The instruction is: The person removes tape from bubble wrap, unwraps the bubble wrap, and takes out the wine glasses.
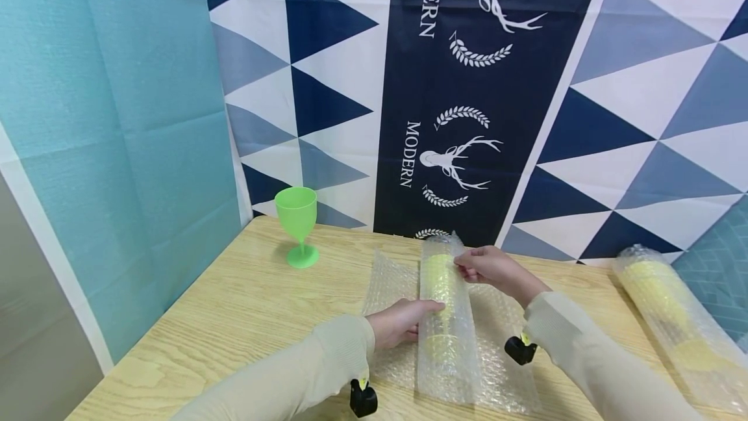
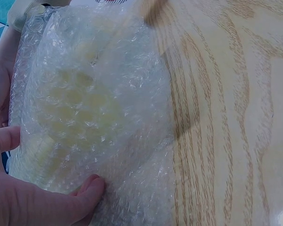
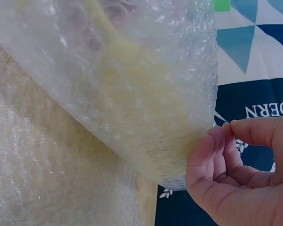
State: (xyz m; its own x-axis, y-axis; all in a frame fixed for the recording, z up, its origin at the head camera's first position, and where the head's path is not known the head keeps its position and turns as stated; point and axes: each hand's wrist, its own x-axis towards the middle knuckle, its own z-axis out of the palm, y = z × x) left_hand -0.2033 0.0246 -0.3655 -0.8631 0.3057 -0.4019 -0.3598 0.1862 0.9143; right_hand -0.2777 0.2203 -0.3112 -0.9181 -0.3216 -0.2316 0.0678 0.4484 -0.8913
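Note:
A yellow goblet (image 1: 439, 278), its bowl toward the wall, lies inside a roll of bubble wrap (image 1: 429, 375) on the table. My left hand (image 1: 403, 322) holds the roll from the left, thumb laid over the top and other fingers curled low at its side. In the left wrist view that thumb (image 2: 87, 188) presses the bubbly film. Up at the roll's far right side, my right hand (image 1: 491, 268) pinches the wrap's edge between thumb and fingertips. The right wrist view shows the goblet's stem and bowl (image 3: 137, 94) blurred through the film.
A light green goblet (image 1: 297, 213) stands upright at the back left. At the right edge lies another wrapped yellow goblet (image 1: 660, 291). A loose sheet of bubble wrap (image 1: 502, 356) spreads flat beneath the roll. Behind the wooden table (image 1: 234, 317) hangs a patterned cloth (image 1: 333, 96).

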